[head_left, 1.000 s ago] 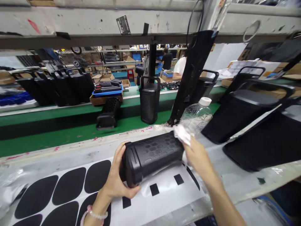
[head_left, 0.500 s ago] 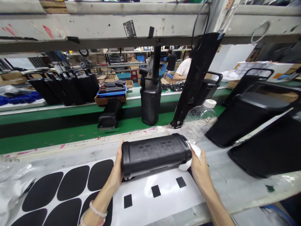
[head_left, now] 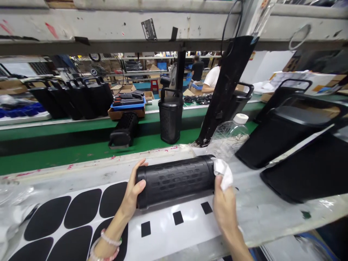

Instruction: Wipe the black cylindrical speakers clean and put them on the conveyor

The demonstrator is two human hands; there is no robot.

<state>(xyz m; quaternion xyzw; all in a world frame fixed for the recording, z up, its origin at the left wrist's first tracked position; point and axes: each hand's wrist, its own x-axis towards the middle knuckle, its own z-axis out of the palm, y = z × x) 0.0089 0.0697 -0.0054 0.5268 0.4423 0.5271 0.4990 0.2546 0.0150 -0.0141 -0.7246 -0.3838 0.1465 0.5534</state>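
A long black housing with an embossed pattern (head_left: 176,177), like a speaker body, lies on its side over the bench. My left hand (head_left: 133,188) grips its left end, thumb on the near face and fingers around the back. In my right hand (head_left: 225,201) is a bunched white cloth (head_left: 224,172), pressed against the housing's right end. Beneath and in front lies a white sheet (head_left: 160,246) bearing small black squares and large rounded black pads (head_left: 83,208).
Large black cases with handles (head_left: 280,134) stand at right, beside a clear plastic bottle (head_left: 231,134). Beyond the bench runs a green conveyor (head_left: 146,134) carrying an upright black unit (head_left: 170,119) and one lying down (head_left: 124,132). Another person (head_left: 213,79) is at the far side.
The housing has rolled a little in my hands, and my left thumb now shows on its near face. My right hand has shifted the cloth up over the right end.
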